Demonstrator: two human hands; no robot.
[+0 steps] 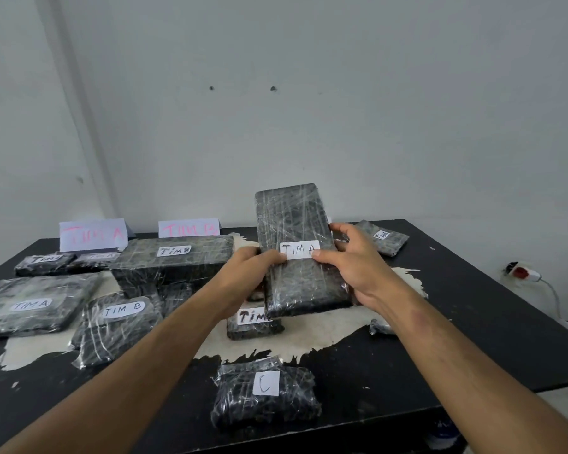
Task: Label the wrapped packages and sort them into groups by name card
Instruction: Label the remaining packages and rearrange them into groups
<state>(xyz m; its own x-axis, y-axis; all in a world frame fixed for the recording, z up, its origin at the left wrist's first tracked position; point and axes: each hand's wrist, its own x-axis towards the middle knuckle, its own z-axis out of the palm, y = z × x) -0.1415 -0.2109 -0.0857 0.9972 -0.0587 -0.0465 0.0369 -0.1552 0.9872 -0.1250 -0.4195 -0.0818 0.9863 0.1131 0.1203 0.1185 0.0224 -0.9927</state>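
1. Item in hand: a long wrapped package (pixel 300 250) is held tilted up above the middle of the bench (pixel 473 306), clear of the packages lying under it. Its white label (pixel 299 250) reads "TIM A".

2. Hands: the left hand (pixel 248 273) grips the package's left edge, thumb laid on the label's left end; the right hand (pixel 351 260) grips the right edge, thumb on the label's right end. Both are closed on the package.

3. Step judged to be in hand: pressing the label down onto the film, then placing the package with its group.

4. Good practice for the press: rub both thumbs outward from the middle of the label so the ends bond to the slick wrap (crinkled film tends to let corners lift).

5. Destination: the "TIM A" name card (pixel 92 234) stands at the far left of the bench, with the "TIM B" name card (pixel 188 228) just to its right. The package should go to the left group, beside the flat package (pixel 30 303) already marked "TIM A".

6. Risk: B-labelled packages lie between the hands and the A group; carry the long package over them, not through.
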